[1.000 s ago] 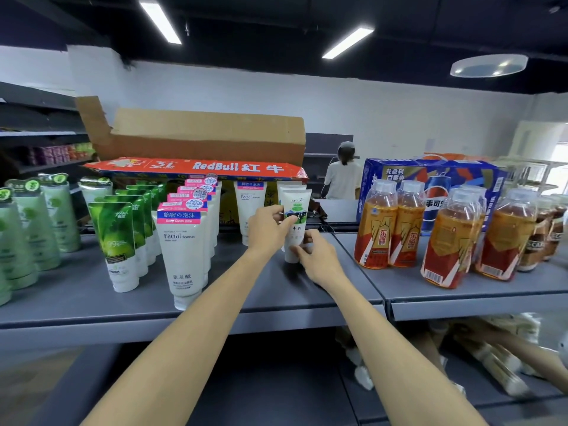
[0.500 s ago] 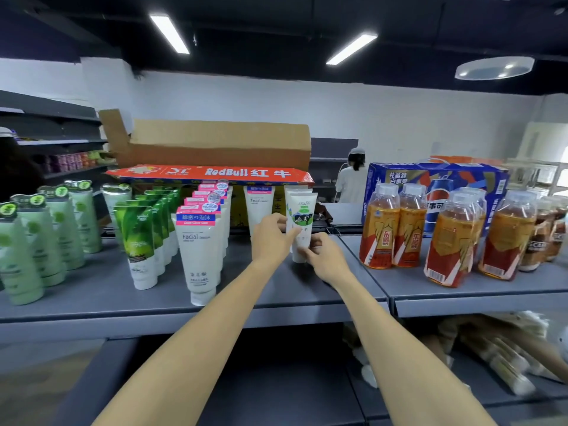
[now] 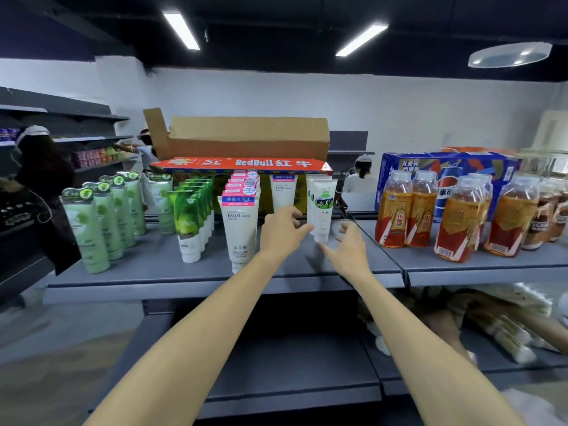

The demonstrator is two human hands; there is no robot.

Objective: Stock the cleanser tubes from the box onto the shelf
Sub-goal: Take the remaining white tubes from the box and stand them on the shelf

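Grey metal shelf [image 3: 153,272] in a store aisle, dark ceiling with strip lights. Left end: pale green tubes [image 3: 89,229] in a row, cap labels blurred. Next: dark green tubes [image 3: 187,229] in a file running back, print unreadable. Then white tubes [image 3: 239,229] with pink-and-blue bands, front one reads "Facial", more behind it, and one of the same kind [image 3: 282,192] standing alone near the back edge. Behind them a flat red carton [image 3: 242,163] marked "RedBull" plus Chinese characters, with an open cardboard box [image 3: 246,136] on top; contents hidden. Left hand [image 3: 281,232] is loose, thumb tip just at the side of the cleanser tube [image 3: 321,207], no grip visible. That tube stands cap-down mid-shelf, white with a cow picture, small print unreadable; similar tubes directly behind it, mostly hidden. Right hand [image 3: 349,250] is spread and released, just right of the tube's base, not touching. Right section: amber drink bottles [image 3: 396,210] with red-and-yellow Chinese labels, a blue Pepsi case [image 3: 445,167] behind, dark bottles [image 3: 550,210] cut off at the right edge. Lower shelf at right holds blurred pale packets [image 3: 507,333].
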